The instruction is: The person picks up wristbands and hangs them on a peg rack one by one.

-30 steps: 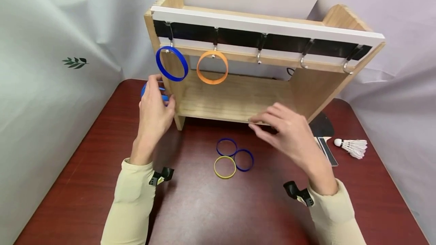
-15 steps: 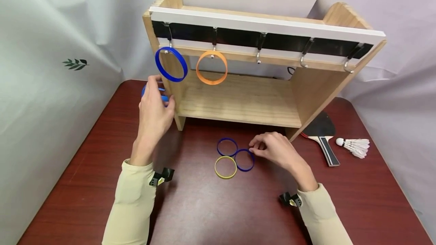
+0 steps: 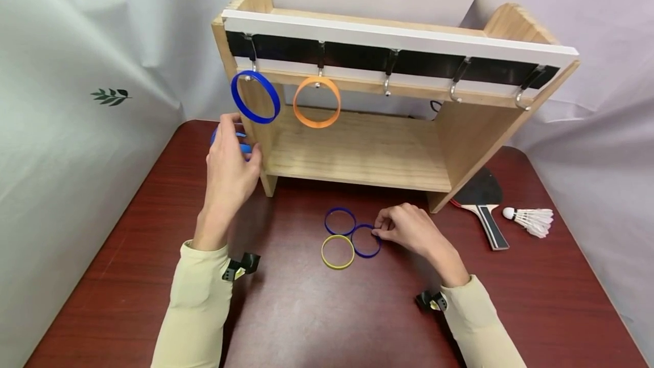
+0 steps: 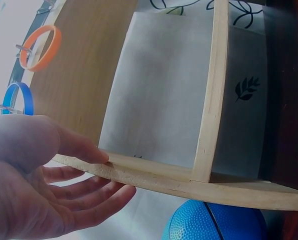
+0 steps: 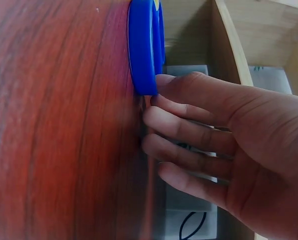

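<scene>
My left hand point(image 3: 230, 166) holds the left side panel point(image 4: 139, 172) of a wooden shelf point(image 3: 357, 163), thumb on the inner face and fingers on the outer one. On the table, my right hand point(image 3: 409, 229) pinches the edge of a blue wristband point(image 3: 366, 256) between thumb and index finger. That band lies flat against another blue wristband point(image 3: 339, 209) and a yellow wristband point(image 3: 338, 267). From the shelf's hooks hang a blue wristband point(image 3: 276, 101) at the far left and an orange wristband point(image 3: 319, 124) beside it.
Three bare metal hooks, among them the middle hook point(image 3: 387, 84), line the right part of the rail. A table tennis bat point(image 3: 487, 220) and a shuttlecock point(image 3: 531, 220) lie right of the shelf. Behind the left panel sits a blue ball point(image 4: 214, 220).
My right hand has come down from in front of the shelf to the right-hand blue wristband on the table, and its fingertips now close on the rim. The left hand stays put.
</scene>
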Action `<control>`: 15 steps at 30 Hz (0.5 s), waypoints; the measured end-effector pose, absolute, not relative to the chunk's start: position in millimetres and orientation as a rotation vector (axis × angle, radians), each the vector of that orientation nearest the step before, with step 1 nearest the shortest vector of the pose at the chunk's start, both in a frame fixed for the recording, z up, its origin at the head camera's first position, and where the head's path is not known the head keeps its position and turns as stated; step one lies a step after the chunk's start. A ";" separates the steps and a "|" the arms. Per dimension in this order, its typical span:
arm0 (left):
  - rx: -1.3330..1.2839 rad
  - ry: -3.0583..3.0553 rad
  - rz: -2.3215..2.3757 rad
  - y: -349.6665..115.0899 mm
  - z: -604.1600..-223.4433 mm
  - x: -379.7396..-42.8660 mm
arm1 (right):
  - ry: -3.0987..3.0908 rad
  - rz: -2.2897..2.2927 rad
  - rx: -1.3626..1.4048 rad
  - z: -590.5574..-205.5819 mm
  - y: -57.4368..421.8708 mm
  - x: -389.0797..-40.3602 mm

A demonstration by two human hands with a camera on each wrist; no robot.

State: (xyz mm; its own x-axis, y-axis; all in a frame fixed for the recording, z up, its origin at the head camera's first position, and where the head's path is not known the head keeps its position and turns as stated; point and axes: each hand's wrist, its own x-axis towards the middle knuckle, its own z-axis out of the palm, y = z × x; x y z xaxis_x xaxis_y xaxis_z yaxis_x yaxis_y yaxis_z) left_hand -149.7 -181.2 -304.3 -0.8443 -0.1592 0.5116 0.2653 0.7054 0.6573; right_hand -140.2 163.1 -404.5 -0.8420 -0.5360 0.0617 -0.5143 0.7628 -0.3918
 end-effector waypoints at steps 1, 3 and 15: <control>-0.082 -2.365 -1.028 -181.1 -304.3 -149.6 | 2.904 -0.613 -0.861 -404.2 162.8 -139.7; -0.084 -2.365 -1.029 -181.0 -304.3 -149.4 | 2.911 -0.603 -0.858 -403.6 162.3 -139.1; -0.085 -2.358 -1.027 -180.9 -305.0 -149.5 | 2.905 -0.599 -0.847 -402.4 160.4 -137.8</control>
